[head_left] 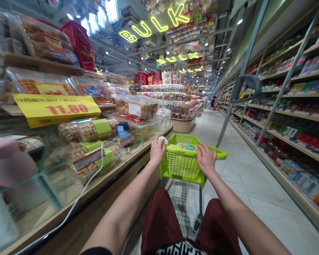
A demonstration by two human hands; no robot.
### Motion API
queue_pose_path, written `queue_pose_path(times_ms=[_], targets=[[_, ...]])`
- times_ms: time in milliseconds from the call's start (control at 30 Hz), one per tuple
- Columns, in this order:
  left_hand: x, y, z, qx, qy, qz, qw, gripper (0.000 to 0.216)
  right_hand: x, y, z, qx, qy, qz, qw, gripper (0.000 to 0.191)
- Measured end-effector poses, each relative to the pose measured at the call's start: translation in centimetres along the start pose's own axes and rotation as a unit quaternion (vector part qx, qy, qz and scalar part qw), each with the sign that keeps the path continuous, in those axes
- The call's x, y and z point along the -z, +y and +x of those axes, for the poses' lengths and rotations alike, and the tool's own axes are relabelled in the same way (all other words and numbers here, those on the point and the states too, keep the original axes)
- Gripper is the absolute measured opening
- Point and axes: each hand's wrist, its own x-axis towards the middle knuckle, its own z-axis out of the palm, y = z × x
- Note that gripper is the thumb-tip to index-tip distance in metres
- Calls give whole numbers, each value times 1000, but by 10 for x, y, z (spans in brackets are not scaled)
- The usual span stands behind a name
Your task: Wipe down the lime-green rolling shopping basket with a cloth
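A bright green plastic shopping cart (pixel 184 166) stands right in front of my knees, with a label (pixel 187 146) on the middle of its handle. My left hand (pixel 157 151) is closed at the handle's left end, and a bit of crumpled white tissue (pixel 163 139) shows at its fingertips. Over the right part of the handle, the fingers of my right hand (pixel 206 160) are curled and gripping it. The cart's basket shows only its lattice wall; what lies inside is hidden.
On the left runs a display counter with a glass edge (pixel 142 136), packed biscuits (pixel 135 106), a yellow price sign (pixel 58 109) and a white cable (pixel 82 193). Stocked shelves (pixel 295 106) line the right. A grey pole (pixel 236 78) rises beside the cart. A person (pixel 214 102) is far down the aisle.
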Motion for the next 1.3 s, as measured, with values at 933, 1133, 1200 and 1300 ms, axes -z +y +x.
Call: queue_pose_path(times_ms=[933, 1133, 1200, 1300], targets=[[-25, 103, -20, -241, -111, -69, 962, 29, 26, -11, 2, 20, 47, 35, 998, 39], [-5, 40, -13, -90, -70, -82, 990, 31, 23, 2, -1, 2, 44, 29, 999, 38], [-5, 32, -9, -48, -44, -86, 994, 32, 20, 6, -4, -6, 47, 25, 999, 37], [-14, 49, -7, -67, -32, -108, 991, 34, 19, 7, -6, -3, 47, 21, 999, 37]])
